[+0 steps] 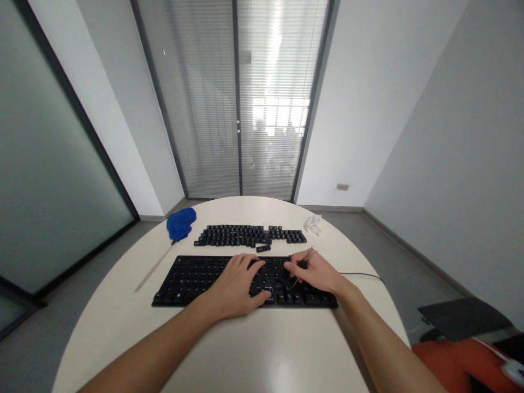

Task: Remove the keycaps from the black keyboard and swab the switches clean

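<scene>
A black keyboard (188,281) lies across the round table in front of me. My left hand (237,284) rests on its middle, palm down with fingers spread. Over the right part of the keyboard, my right hand (313,271) pinches a thin wire keycap puller (291,283). Its wire loop reaches down to the keys, and the other end sticks out above my fingers. Whether the loop grips a key is too small to tell. Behind the keyboard, loose black keycaps (231,236) sit in rows, with one long keycap (263,248) lying nearer to me.
A blue cloth (180,224) lies at the table's left, beside a thin pale stick (153,268). Crumpled white tissue (313,224) is at the back right. A dark cable (360,274) runs off the right edge. An orange chair (454,363) stands at lower right.
</scene>
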Tool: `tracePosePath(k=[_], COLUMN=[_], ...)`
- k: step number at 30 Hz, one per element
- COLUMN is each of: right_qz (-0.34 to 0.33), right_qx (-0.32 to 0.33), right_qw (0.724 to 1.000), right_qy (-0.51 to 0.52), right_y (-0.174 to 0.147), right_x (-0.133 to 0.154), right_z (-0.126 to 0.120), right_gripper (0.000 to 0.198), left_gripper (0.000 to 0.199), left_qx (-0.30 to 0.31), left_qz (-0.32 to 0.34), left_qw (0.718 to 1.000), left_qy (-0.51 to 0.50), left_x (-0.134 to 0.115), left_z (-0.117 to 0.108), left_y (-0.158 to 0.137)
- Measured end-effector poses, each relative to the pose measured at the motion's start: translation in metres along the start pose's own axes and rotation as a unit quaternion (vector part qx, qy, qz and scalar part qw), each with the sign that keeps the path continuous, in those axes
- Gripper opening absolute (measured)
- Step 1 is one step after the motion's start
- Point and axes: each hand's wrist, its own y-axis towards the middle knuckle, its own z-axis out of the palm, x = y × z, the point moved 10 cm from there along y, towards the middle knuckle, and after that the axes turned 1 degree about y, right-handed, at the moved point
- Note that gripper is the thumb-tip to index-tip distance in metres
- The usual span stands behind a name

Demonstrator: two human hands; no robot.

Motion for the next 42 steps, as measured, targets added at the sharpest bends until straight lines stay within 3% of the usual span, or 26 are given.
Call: tracePosePath(k=[8,12,16,22,26,36,42], right_qz=[-0.002,-0.018,-0.012,-0.002,0.015,-0.055,-0.024], right_qx=[0.007,0.013,0.001,-0.003,0.033,0.034,0.034], right_qw=[0.998,0.995,0.990,0.992,0.994,0.978,0.990], right_qy=[-0.061,-0.097,-0.143,-0.129,-0.104,-0.199,-0.135], right_y=[0.000,0.001,0.002,0.001,0.001,-0.001,-0.002], right_x=[0.010,0.019,0.023,0.023,0.018,0.041,0.026], right_z=[0.004,0.008,0.009,0.009,0.021,0.022,0.015], right_gripper=[0.042,0.040,0.038,0.041,0.044,0.045,0.046], left_gripper=[0.054,0.060,0.064,0.060,0.057,0.058,0.060], left_qx=[-0.036,-0.022,0.009,0.004,0.001,0.007,0.004], left_qz=[-0.005,0.043,0.040,0.042,0.045,0.045,0.048], left_qw=[0.999,0.999,0.999,0.999,0.999,0.999,0.999], left_qy=[0.033,0.002,-0.015,-0.021,-0.020,-0.007,-0.007], left_x=[-0.010,-0.020,-0.016,-0.017,-0.017,-0.017,-0.017], left_z=[-0.005,0.004,0.017,0.015,0.014,0.014,0.015], left_y=[0.005,0.007,0.006,0.006,0.007,0.006,0.006])
